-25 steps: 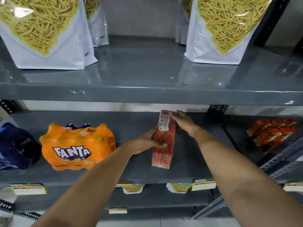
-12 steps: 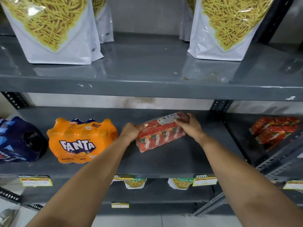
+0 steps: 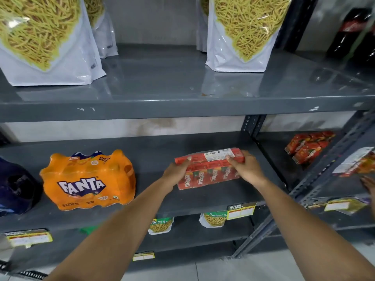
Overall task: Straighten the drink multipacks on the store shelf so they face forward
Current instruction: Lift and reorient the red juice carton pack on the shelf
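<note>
A red shrink-wrapped multipack of Maaza juice cartons (image 3: 211, 175) stands on the grey middle shelf (image 3: 154, 151), its long printed side turned toward me. My left hand (image 3: 175, 173) grips its left end and my right hand (image 3: 246, 169) grips its right end, thumbs on top. An orange Fanta bottle multipack (image 3: 87, 181) sits to the left with its logo facing front. At the far left edge lies a dark blue multipack (image 3: 14, 189), partly cut off.
More red Maaza packs (image 3: 308, 147) lie in the neighbouring bay right of the upright post (image 3: 251, 126). Another person's hand (image 3: 368, 184) shows at the right edge. White snack bags (image 3: 46, 43) stand on the upper shelf, dark cola bottles (image 3: 345, 31) top right.
The Maaza pack has turned from end-on and lying front to back, through a slant, to broadside with its long face forward. Both hands stayed on it. The camera moved closer.
</note>
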Demonstrator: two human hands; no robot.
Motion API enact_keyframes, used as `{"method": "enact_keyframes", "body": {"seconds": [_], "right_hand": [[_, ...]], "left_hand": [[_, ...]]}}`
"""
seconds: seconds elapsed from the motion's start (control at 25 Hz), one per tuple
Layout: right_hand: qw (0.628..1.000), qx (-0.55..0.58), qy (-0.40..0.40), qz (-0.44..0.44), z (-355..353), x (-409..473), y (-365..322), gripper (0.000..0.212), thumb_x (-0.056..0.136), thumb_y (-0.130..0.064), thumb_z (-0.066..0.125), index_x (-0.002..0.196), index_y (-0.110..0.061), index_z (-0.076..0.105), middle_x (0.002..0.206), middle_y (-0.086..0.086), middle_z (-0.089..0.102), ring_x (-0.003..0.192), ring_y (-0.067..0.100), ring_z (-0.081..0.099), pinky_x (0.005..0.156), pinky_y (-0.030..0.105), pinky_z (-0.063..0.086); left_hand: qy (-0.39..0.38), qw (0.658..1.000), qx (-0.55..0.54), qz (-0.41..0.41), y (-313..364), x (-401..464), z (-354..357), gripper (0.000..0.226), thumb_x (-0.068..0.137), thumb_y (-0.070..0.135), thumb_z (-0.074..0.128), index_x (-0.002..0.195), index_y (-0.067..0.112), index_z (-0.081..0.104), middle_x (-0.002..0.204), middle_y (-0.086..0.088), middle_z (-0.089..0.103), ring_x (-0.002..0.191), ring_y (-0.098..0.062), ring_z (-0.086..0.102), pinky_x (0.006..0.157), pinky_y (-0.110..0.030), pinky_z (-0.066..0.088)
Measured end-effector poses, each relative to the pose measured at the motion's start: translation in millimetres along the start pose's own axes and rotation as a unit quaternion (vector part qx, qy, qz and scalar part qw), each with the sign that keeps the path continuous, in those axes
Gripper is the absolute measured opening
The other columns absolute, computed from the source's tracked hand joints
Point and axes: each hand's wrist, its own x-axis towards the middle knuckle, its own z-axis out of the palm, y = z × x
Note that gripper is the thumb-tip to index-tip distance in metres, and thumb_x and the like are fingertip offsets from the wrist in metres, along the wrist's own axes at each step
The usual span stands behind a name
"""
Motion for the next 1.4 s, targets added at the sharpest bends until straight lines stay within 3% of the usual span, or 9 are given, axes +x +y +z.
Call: {"method": "enact_keyframes", "body": {"seconds": [0.12,0.32,0.52,0.76,1.4], "right_hand": [[0.999,0.035,0.019,0.015,-25,-8,15,0.045,0.08,-0.058,0.069,0.112,-0.028,0.063,0.108,-0.001,0.07,0.098,0.019,0.068,0.087,0.035,0.054],[0.997,0.058,0.023,0.037,-42,-16,22,0.021,0.08,-0.05,0.073,0.091,-0.038,0.059,0.084,-0.021,0.064,0.076,-0.001,0.061,0.064,0.014,0.042],[0.997,0.049,0.029,0.044,-50,-18,24,0.03,0.08,-0.052,0.073,0.1,-0.038,0.055,0.082,-0.026,0.058,0.073,-0.009,0.053,0.063,0.014,0.039],[0.997,0.051,0.032,0.047,-52,-20,26,0.035,0.077,-0.054,0.074,0.103,-0.039,0.057,0.083,-0.025,0.06,0.074,-0.009,0.054,0.062,0.013,0.038],[0.996,0.04,0.037,0.071,-56,-28,30,0.042,0.077,-0.056,0.073,0.108,-0.035,0.053,0.083,-0.023,0.059,0.072,-0.009,0.053,0.059,0.011,0.037]], "left_hand": [[-0.07,0.996,0.041,0.023,5,-5,21,0.056,0.089,0.064,0.044,0.122,0.023,0.059,0.116,-0.005,0.071,0.104,-0.024,0.067,0.093,-0.035,0.045],[-0.1,0.991,0.08,0.039,11,-10,35,0.05,0.093,0.059,0.04,0.122,0.023,0.059,0.119,-0.006,0.069,0.108,-0.025,0.065,0.09,-0.034,0.043],[-0.088,0.992,0.075,0.045,10,-13,45,0.054,0.092,0.061,0.04,0.122,0.02,0.058,0.121,-0.009,0.068,0.108,-0.027,0.065,0.084,-0.032,0.043],[-0.077,0.992,0.089,0.037,8,-11,47,0.069,0.088,0.067,0.04,0.132,0.015,0.048,0.126,-0.008,0.064,0.112,-0.027,0.063,0.1,-0.042,0.046],[-0.076,0.985,0.139,0.074,12,-20,52,0.055,0.09,0.067,0.035,0.113,0.021,0.057,0.115,-0.007,0.068,0.102,-0.025,0.067,0.068,-0.026,0.044]]}}
